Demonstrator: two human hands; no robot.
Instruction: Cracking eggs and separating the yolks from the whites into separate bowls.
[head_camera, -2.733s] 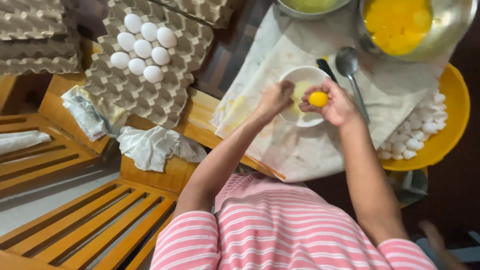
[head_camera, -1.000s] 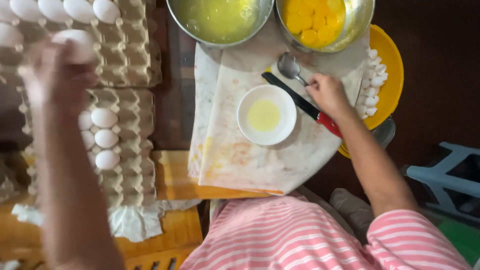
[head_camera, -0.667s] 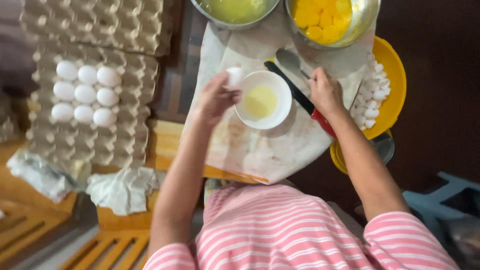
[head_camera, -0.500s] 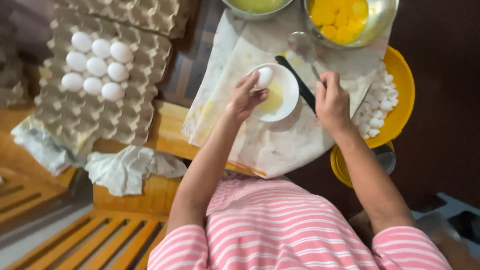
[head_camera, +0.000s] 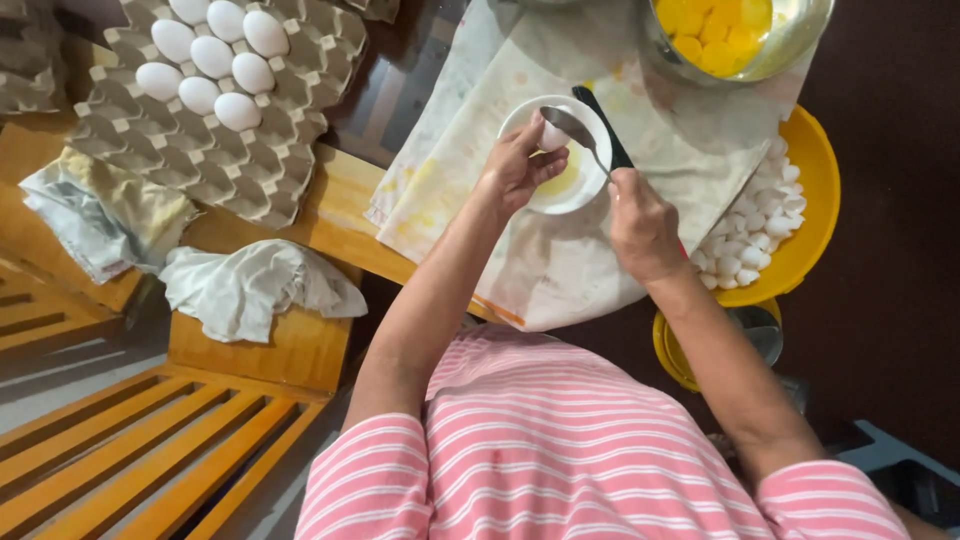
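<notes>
Right hand on spoon, bowl end toward egg, upper left.

The egg is white, held over a white bowl with a yellow pool inside. The spoon is silver with a black handle. Yolks glow orange-yellow in the steel bowl. White shells fill a yellow basin. The cloth is cream, stained yellow. The tray is grey-brown; the shirt has pink and white stripes.
</notes>
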